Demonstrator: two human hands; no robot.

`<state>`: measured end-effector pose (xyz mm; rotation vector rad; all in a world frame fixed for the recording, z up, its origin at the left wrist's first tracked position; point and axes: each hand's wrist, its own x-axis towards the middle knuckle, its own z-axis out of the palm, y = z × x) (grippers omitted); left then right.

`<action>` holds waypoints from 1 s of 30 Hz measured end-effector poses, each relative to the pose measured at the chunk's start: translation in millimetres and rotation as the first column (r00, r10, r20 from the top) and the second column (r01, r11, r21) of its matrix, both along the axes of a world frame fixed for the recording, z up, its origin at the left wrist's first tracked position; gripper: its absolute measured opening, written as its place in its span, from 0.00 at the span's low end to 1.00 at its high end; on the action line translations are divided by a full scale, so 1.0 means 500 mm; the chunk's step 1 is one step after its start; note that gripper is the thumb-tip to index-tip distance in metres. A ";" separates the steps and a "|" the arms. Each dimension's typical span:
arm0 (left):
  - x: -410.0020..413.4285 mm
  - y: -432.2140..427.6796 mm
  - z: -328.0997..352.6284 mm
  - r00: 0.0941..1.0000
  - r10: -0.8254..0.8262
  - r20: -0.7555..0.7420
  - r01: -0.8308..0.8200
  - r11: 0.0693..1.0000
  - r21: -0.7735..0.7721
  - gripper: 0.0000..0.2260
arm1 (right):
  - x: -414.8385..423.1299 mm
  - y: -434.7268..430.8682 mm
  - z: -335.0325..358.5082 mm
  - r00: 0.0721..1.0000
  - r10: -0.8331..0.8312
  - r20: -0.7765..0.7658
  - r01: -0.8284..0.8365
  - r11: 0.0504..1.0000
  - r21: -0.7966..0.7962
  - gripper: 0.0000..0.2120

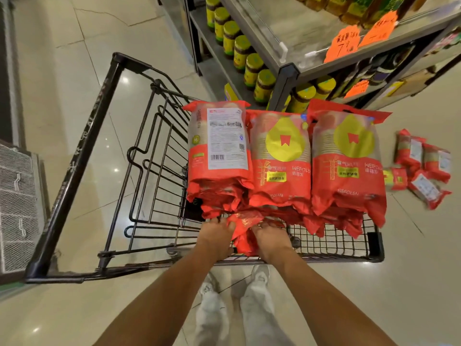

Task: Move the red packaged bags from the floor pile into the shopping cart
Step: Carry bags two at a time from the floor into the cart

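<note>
While gripping 1 red bag (245,222) with curled fingers of left hand (217,236) and right hand (270,239) at the shopping cart (336,257) near rim, long axis pointing straight ahead, judge the floor pile (424,168) well off rightward, nearer the right hand.

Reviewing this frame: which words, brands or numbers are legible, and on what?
"WEFOLEN": front of the middle red bag in the cart.
"WEFOLEN": low on the right red bag.
"7": orange price tag on the shelf.
Too small or blurred to read: back label and barcode on the left red bag, Chinese print on the bags, labels on the jars, the floor bags, the other orange tags.
</note>
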<state>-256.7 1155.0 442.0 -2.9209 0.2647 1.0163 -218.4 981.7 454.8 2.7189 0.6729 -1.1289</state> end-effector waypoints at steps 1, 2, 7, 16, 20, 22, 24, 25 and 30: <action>0.000 -0.006 -0.003 1.000 0.011 0.012 -0.011 1.000 0.000 0.33 | 0.001 -0.001 -0.005 1.000 -0.001 -0.007 0.001 1.000 0.005 0.26; 0.000 -0.012 -0.008 0.999 0.023 0.022 -0.023 1.000 0.000 0.34 | 0.003 -0.001 -0.007 1.000 0.002 -0.015 -0.002 1.000 0.012 0.28; 0.004 -0.027 -0.017 0.997 0.032 0.068 -0.033 0.999 0.012 0.29 | 0.004 0.000 -0.013 0.995 0.079 0.065 -0.083 0.995 0.058 0.32; -0.014 -0.010 0.111 0.963 0.179 0.204 -0.173 0.984 -0.043 0.31 | -0.037 0.028 0.072 0.984 -0.055 0.169 0.018 0.977 0.213 0.33; -0.048 0.020 0.171 0.947 0.172 0.270 -0.159 0.985 -0.071 0.33 | -0.074 0.037 0.134 0.964 -0.113 0.241 0.050 0.967 0.249 0.34; -0.063 0.037 0.205 0.943 0.148 0.299 -0.129 0.988 -0.083 0.36 | -0.099 0.035 0.166 0.943 -0.195 0.269 0.119 0.954 0.275 0.34; -0.074 0.048 0.235 0.931 0.130 0.342 -0.094 0.988 -0.120 0.41 | -0.122 0.030 0.195 0.921 -0.262 0.287 0.173 0.938 0.299 0.35; -0.078 0.052 0.247 0.923 0.124 0.364 -0.079 0.987 -0.136 0.41 | -0.134 0.026 0.210 0.914 -0.277 0.295 0.187 0.935 0.300 0.35; -0.078 0.027 0.276 0.894 0.028 0.447 0.043 0.988 -0.149 0.33 | -0.177 -0.016 0.277 0.857 -0.369 0.361 0.257 0.911 0.321 0.38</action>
